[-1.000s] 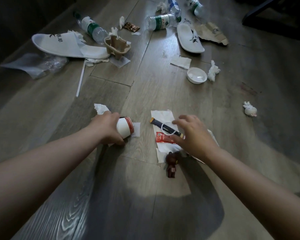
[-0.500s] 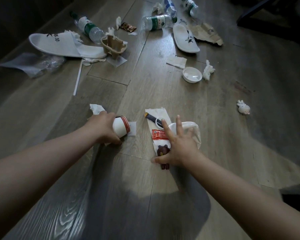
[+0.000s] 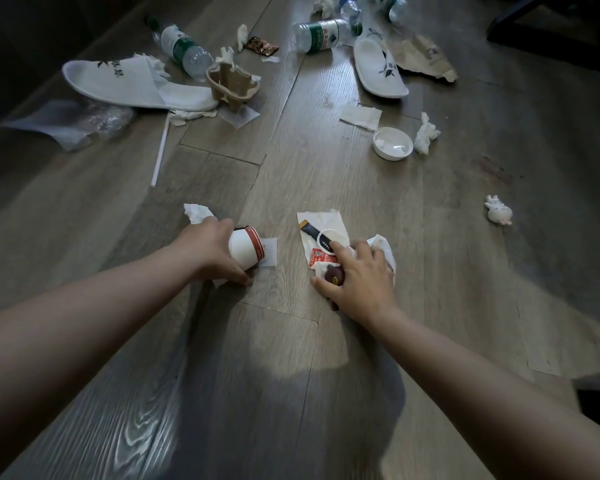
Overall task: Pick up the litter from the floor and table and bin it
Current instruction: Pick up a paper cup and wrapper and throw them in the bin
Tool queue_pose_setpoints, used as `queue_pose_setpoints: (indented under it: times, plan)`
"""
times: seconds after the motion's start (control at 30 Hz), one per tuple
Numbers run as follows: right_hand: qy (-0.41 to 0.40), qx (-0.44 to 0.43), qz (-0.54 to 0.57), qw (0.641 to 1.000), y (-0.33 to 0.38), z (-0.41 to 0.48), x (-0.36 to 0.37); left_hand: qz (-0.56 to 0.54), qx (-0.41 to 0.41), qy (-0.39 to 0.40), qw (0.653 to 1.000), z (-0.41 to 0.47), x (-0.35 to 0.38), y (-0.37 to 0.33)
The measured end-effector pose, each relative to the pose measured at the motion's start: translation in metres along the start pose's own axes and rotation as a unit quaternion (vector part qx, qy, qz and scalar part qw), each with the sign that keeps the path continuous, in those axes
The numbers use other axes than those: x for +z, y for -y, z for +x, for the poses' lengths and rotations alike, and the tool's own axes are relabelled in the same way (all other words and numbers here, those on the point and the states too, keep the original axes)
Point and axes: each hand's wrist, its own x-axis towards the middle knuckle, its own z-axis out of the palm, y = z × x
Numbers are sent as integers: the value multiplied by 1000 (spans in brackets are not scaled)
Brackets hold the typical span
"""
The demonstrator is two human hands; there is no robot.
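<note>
My left hand (image 3: 211,250) grips a white paper cup (image 3: 246,248) with a red rim band, lying on its side on the wooden floor over a small white paper scrap (image 3: 270,252). A crumpled tissue (image 3: 196,213) lies just beyond that hand. My right hand (image 3: 358,280) curls over a brown bear figure (image 3: 334,275) and bunched white paper (image 3: 384,249). In front of its fingers lie a white napkin (image 3: 321,220), a black sachet (image 3: 314,233), a clear ring lid (image 3: 332,239) and a red sauce packet (image 3: 318,257).
Farther off the floor holds two white slippers (image 3: 118,84) (image 3: 378,69), several plastic water bottles (image 3: 187,51), a cardboard cup carrier (image 3: 232,83), a white straw (image 3: 160,152), a white bowl (image 3: 392,143), tissues (image 3: 426,135), brown paper (image 3: 420,57) and a small white figure (image 3: 497,211).
My right hand has drawn back from the sachet and lid onto the bear figure and gathered the white paper under its fingers. My left hand stays on the cup.
</note>
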Motion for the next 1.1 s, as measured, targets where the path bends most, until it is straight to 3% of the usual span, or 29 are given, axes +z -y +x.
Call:
queue_pose_setpoints:
  times: [0.4,0.67,0.93,1.1]
  plan:
    - [-81,8,79,994,9,4,5,-9,-2,-1,1000,1,0,0]
    - [-46,-2,100,994,6,11,-10,-18,-2,-1,1000,0,-2,1]
    - [-71,31,240,968,-7,-21,-40,-188,-8,24,982,-23,-17,6]
    - [-45,147,359,921,5,-67,-73,-254,-46,28,966,-73,-29,-4]
